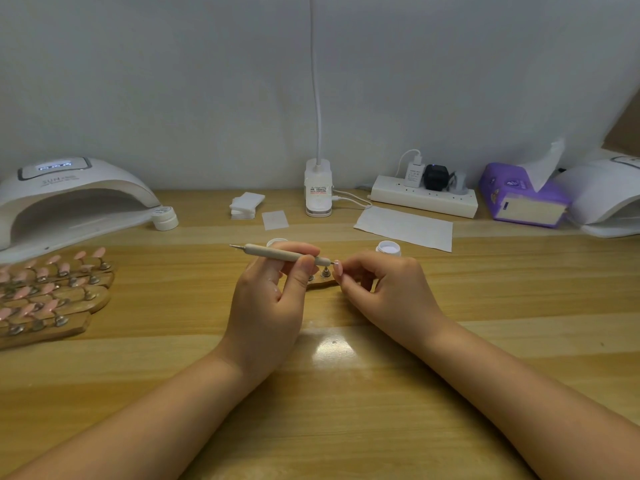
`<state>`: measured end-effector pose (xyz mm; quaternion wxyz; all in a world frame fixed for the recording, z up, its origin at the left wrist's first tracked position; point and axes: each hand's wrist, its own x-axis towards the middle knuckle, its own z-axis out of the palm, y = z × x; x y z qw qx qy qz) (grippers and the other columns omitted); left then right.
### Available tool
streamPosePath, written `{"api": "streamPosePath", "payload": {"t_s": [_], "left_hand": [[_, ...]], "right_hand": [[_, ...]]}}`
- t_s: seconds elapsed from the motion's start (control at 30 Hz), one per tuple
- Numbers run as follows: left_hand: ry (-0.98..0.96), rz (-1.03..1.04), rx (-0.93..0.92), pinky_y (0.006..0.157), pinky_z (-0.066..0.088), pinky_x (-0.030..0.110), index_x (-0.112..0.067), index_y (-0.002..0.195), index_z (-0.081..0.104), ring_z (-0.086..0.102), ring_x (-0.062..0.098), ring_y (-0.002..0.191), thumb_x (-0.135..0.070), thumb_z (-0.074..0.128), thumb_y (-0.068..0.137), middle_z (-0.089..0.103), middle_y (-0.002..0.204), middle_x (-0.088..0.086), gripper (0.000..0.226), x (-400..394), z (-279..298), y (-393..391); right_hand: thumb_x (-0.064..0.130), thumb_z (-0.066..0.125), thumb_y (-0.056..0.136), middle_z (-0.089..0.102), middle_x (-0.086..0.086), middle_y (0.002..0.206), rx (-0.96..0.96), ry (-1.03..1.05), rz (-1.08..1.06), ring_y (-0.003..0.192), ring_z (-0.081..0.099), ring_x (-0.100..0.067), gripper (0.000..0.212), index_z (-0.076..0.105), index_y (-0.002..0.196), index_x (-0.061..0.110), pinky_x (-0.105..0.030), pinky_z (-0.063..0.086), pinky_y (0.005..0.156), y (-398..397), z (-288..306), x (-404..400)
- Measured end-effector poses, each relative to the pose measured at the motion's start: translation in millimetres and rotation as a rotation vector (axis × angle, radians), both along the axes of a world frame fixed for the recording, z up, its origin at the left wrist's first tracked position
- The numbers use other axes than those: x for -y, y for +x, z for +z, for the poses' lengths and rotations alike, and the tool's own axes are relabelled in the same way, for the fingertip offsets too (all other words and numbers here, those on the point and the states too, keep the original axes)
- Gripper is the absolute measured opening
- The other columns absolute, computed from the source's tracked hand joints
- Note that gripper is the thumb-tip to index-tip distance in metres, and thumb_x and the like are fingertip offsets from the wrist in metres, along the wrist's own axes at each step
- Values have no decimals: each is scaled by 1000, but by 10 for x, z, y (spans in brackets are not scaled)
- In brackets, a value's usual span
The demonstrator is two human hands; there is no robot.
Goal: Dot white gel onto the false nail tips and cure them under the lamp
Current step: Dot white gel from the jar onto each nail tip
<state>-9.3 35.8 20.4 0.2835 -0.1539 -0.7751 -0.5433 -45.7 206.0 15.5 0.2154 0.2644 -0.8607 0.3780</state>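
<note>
Left hand [266, 299] pinches slim beige dotting pen [280, 254] — long axis lies left–right, tip just touching pale pink false nail tip [338, 269] that right hand [384, 289] pinches.

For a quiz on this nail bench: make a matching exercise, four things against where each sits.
Things:
1. dotting tool
2. curing lamp
3. tissue pack
4. open gel pot

Places:
a. far right, by the power strip
b. just beyond the right hand
c. gripped in the left hand
d. far left, at the wall

Pairs: 1-c, 2-d, 3-a, 4-b
</note>
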Motion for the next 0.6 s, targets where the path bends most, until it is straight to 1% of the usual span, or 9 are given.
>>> {"api": "streamPosePath", "payload": {"t_s": [0.27, 0.33, 0.47, 0.6], "left_hand": [[3, 4, 5, 73, 47, 13, -24, 98, 63, 64, 5, 88, -25, 51, 92, 66, 92, -9, 14, -4, -3, -3], [3, 9, 1, 73, 46, 11, -24, 98, 63, 64, 5, 87, -25, 51, 92, 66, 92, -10, 13, -4, -5, -7], [4, 2, 0, 74, 47, 12, -24, 98, 63, 64, 6, 88, -25, 51, 93, 66, 92, -10, 13, -3, -10, -14], [-2, 5, -4, 72, 46, 12, -24, 98, 64, 64, 6, 87, -25, 52, 93, 65, 91, -12, 13, 0, -9, -10]], "right_hand": [[17, 68, 87, 60, 20, 72, -5, -2, -12, 61, 55, -9, 8, 74, 91, 22, -21, 44, 59, 6, 5, 0], [17, 68, 87, 61, 18, 72, -5, -6, -15, 61, 56, -10, 9, 75, 91, 21, -22, 45, 60, 6, 5, 3], [17, 68, 87, 64, 15, 73, -10, -13, -11, 62, 58, -11, 8, 75, 91, 20, -29, 49, 61, 5, -4, 5], [17, 69, 87, 65, 14, 73, -26, -13, -12, 61, 58, -11, 8, 75, 91, 21, -32, 50, 60, 2, -9, 2]]}}
